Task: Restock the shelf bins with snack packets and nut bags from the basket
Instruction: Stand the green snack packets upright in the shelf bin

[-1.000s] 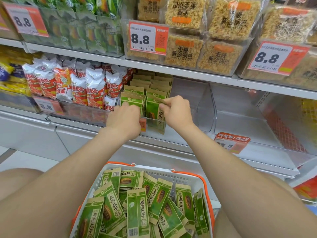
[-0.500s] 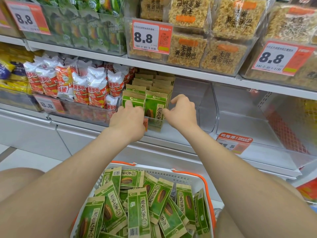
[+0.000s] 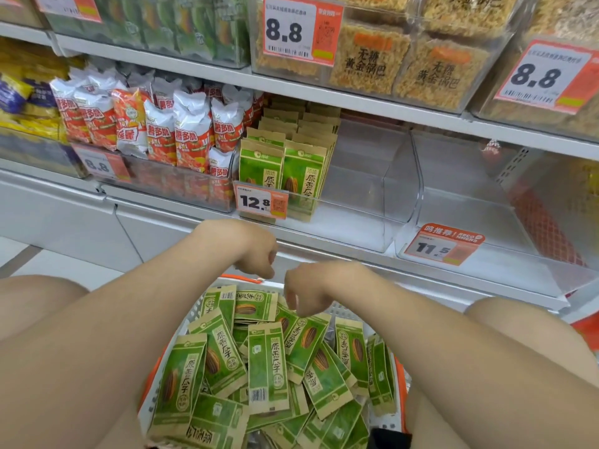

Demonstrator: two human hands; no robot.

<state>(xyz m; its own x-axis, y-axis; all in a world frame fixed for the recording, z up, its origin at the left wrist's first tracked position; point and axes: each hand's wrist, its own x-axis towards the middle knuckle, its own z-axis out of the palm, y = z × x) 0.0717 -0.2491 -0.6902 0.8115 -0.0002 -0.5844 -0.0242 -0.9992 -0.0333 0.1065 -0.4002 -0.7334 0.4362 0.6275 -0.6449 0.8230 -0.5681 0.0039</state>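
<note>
Left hand (image 3: 251, 251) and right hand (image 3: 312, 285) hang empty, loosely curled (above the basket (image 3: 343, 311) of green packets (image 3: 267, 361))

Orange 12.8 tag (image 3: 262, 202), 11.5 tag (image 3: 444, 244) to its right

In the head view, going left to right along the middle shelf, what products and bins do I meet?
Yellow and purple packets → red-and-white snack bags → green seed packets standing in rows → clear bin with the 11.5 price tag.
</note>
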